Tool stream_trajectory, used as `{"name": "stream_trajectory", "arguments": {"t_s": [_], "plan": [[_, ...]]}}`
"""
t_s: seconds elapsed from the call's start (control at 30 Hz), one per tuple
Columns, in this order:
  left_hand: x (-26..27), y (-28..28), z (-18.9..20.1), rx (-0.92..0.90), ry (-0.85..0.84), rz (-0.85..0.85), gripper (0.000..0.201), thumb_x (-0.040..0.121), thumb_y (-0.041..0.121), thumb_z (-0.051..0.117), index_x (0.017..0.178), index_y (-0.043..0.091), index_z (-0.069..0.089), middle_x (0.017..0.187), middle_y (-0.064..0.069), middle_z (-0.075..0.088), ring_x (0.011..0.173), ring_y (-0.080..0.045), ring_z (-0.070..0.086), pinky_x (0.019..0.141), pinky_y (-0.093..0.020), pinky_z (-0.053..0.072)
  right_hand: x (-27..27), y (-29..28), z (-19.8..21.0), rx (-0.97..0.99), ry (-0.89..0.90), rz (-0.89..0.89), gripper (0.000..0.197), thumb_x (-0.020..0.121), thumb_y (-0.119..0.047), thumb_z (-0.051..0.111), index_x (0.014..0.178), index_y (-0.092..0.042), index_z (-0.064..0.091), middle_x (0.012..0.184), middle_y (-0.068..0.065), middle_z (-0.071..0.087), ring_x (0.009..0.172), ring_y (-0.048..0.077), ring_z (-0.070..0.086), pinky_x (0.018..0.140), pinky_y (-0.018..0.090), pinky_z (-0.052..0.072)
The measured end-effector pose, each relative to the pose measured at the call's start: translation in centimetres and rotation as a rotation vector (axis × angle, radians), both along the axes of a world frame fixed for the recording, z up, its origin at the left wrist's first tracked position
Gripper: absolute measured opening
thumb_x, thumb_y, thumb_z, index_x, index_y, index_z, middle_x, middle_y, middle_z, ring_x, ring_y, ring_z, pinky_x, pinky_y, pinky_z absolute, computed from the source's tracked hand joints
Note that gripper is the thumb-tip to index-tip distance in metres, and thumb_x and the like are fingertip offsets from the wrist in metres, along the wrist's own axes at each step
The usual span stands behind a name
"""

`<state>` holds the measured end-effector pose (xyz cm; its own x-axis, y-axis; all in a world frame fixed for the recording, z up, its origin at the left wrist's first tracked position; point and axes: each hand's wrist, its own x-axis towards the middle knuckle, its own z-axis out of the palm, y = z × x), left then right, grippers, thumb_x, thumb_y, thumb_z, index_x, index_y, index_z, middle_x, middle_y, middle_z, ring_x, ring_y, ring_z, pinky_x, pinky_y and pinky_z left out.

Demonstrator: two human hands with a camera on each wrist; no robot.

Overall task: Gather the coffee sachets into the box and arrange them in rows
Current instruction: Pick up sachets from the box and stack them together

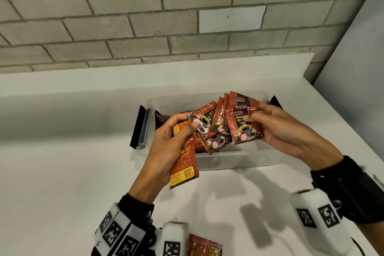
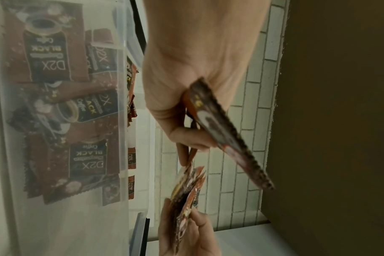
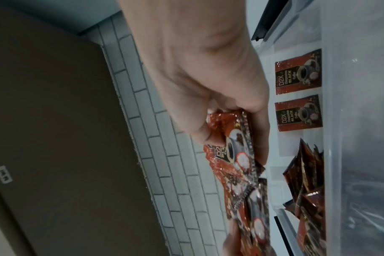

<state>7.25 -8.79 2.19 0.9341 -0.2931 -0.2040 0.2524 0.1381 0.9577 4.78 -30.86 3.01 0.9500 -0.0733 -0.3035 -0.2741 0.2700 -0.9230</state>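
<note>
Above the clear plastic box (image 1: 228,160), both hands hold red and black coffee sachets. My left hand (image 1: 185,124) grips a few sachets (image 1: 184,164), thumb on top; the left wrist view shows one sachet (image 2: 226,133) edge-on in that hand (image 2: 193,143). My right hand (image 1: 252,114) pinches a fanned bunch of sachets (image 1: 243,129), seen close in the right wrist view (image 3: 237,155). Inside the box (image 3: 331,155), two sachets (image 3: 298,74) lie flat side by side and a loose pile (image 3: 307,173) lies beside them. Another sachet (image 1: 203,245) lies on the table near me.
The box stands on a white table (image 1: 62,172) against a grey brick wall (image 1: 124,16). Black latch handles stick out from its left end (image 1: 139,129) and right end (image 1: 274,101). A white wall (image 1: 363,48) closes in the right side.
</note>
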Motion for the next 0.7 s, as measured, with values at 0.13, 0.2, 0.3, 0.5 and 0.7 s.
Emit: {"name": "stream_trajectory", "arguments": {"t_s": [0.13, 0.2, 0.3, 0.5, 0.7], "plan": [[0.2, 0.1, 0.0, -0.007, -0.028, -0.002, 0.026, 0.077, 0.014, 0.073, 0.099, 0.027, 0.07, 0.091, -0.003, 0.074, 0.071, -0.019, 0.072, 0.05, -0.023, 0.053, 0.0, -0.8, 0.6, 0.027, 0.013, 0.003, 0.023, 0.09, 0.002, 0.047, 0.107, -0.005, 0.061, 0.088, 0.009, 0.073, 0.071, 0.012, 0.07, 0.058, 0.021, 0.056], [0.2, -0.1, 0.0, -0.002, -0.04, 0.003, 0.03, 0.073, 0.013, 0.076, 0.099, 0.027, 0.07, 0.092, -0.001, 0.074, 0.072, -0.02, 0.072, 0.051, -0.025, 0.055, -0.1, -0.6, 0.6, 0.021, 0.018, 0.047, 0.019, 0.091, 0.002, 0.045, 0.096, -0.004, 0.063, 0.083, 0.008, 0.073, 0.069, 0.011, 0.069, 0.056, 0.02, 0.055], [0.2, -0.4, 0.0, 0.009, -0.053, 0.016, 0.033, 0.067, 0.014, 0.079, 0.097, 0.026, 0.07, 0.092, -0.001, 0.073, 0.075, -0.023, 0.072, 0.056, -0.029, 0.057, 0.0, -0.1, 0.4, 0.008, 0.051, 0.109, 0.027, 0.089, 0.002, 0.049, 0.113, 0.008, 0.056, 0.099, 0.015, 0.067, 0.082, 0.015, 0.066, 0.062, 0.023, 0.056], [-0.1, -0.7, -0.1, -0.028, -0.075, 0.051, 0.034, 0.065, 0.012, 0.08, 0.094, 0.025, 0.068, 0.093, -0.005, 0.071, 0.073, -0.022, 0.071, 0.055, -0.029, 0.057, 0.4, 0.2, -0.9, 0.03, 0.068, 0.097, 0.037, 0.089, 0.003, 0.05, 0.125, 0.007, 0.05, 0.123, 0.024, 0.059, 0.1, 0.023, 0.059, 0.088, 0.037, 0.052], [-0.1, -0.5, -0.3, -0.063, -0.032, 0.008, 0.033, 0.064, 0.015, 0.077, 0.095, 0.023, 0.069, 0.091, -0.004, 0.073, 0.071, -0.019, 0.071, 0.052, -0.025, 0.055, 0.1, -0.2, -0.2, -0.282, -0.082, 0.162, 0.032, 0.091, 0.004, 0.05, 0.115, -0.016, 0.059, 0.109, 0.005, 0.07, 0.098, 0.015, 0.065, 0.085, 0.022, 0.053]]}}
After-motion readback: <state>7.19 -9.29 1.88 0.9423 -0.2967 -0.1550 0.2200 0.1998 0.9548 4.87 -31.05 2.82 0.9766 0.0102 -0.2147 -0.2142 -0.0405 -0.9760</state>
